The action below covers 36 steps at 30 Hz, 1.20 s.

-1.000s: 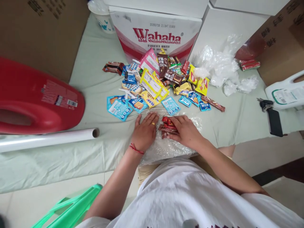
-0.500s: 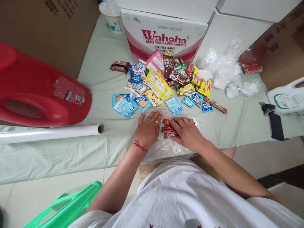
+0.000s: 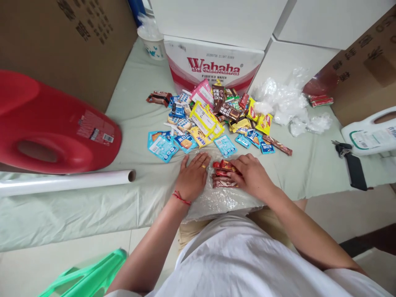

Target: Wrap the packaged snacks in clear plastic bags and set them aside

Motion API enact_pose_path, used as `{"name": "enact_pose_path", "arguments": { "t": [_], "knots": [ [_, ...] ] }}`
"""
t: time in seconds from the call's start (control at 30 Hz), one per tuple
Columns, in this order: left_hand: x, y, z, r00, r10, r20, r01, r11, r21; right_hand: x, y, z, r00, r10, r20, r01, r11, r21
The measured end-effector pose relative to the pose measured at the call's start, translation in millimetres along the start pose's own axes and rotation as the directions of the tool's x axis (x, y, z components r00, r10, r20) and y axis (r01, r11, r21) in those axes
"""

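My left hand (image 3: 192, 176) lies flat on a clear plastic sheet (image 3: 213, 204), fingers stretched out, just left of a small row of snack bars. These red and brown wrapped snack bars (image 3: 223, 180) lie side by side on the sheet. Curled over their right ends is my right hand (image 3: 254, 175), its thumb and fingers against the wrappers; it hides part of the bars. Beyond both hands spreads a pile of packaged snacks, with yellow packets (image 3: 204, 117), brown cocoa packets (image 3: 227, 110) and blue biscuit packets (image 3: 185, 142).
A Wahaba-style printed carton, lettered Wahaha (image 3: 213, 55), stands behind the pile. Crumpled clear plastic (image 3: 280, 101) lies to its right. On the left are a red jug (image 3: 62, 123) and a white roll (image 3: 68, 181). A white bottle (image 3: 371, 134) and keys (image 3: 342, 148) sit at right.
My right hand has drawn back slightly to the right over the snack bars, so more of their wrappers show. My left hand stays flat on the sheet. The view has tilted a little.
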<state>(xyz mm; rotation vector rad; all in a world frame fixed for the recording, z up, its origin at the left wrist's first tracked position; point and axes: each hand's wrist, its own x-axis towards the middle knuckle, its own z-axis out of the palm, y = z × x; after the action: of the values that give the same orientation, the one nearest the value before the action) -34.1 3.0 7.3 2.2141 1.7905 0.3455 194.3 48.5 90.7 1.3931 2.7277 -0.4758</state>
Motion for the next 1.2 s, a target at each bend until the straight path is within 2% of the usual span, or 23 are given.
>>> {"name": "enact_pose_path", "arguments": {
  "t": [0.23, 0.43, 0.67, 0.8, 0.93, 1.03, 1.1, 1.2],
  "knots": [
    [0, -2, 2.3, 1.000, 0.016, -0.023, -0.016, 1.000, 0.015, 2, -18, 15, 0.992, 0.008, 0.129, 0.004, 0.995, -0.095],
    [1, -2, 0.6, 1.000, 0.016, -0.017, -0.016, 1.000, 0.016, 9, -22, 12, 0.980, -0.058, 0.189, 0.076, 0.993, -0.095],
    [2, -1, -1.6, 1.000, 0.018, -0.011, -0.018, 1.000, 0.014, 5, -6, 9, 0.976, -0.046, 0.214, 0.059, 0.997, -0.052],
    [1, 0, -1.6, 1.000, 0.015, -0.020, -0.015, 1.000, 0.013, 3, -5, 11, 0.976, -0.094, 0.199, 0.112, 0.991, -0.078],
    [1, -1, -0.6, 1.000, 0.013, -0.011, -0.013, 1.000, 0.019, 10, -5, 5, 0.961, -0.110, 0.253, 0.141, 0.984, -0.110],
    [1, -2, 0.6, 1.000, 0.011, 0.000, -0.011, 1.000, 0.025, 14, 2, -3, 0.952, -0.116, 0.284, 0.134, 0.990, -0.047],
    [1, -3, 1.1, 1.000, 0.013, -0.001, -0.013, 1.000, 0.027, 15, 6, -5, 0.954, -0.106, 0.281, 0.117, 0.993, -0.023],
    [2, -3, 0.8, 1.000, 0.022, -0.019, -0.021, 0.999, 0.026, 14, 5, -3, 0.965, -0.103, 0.241, 0.125, 0.989, -0.080]
  ]
}}
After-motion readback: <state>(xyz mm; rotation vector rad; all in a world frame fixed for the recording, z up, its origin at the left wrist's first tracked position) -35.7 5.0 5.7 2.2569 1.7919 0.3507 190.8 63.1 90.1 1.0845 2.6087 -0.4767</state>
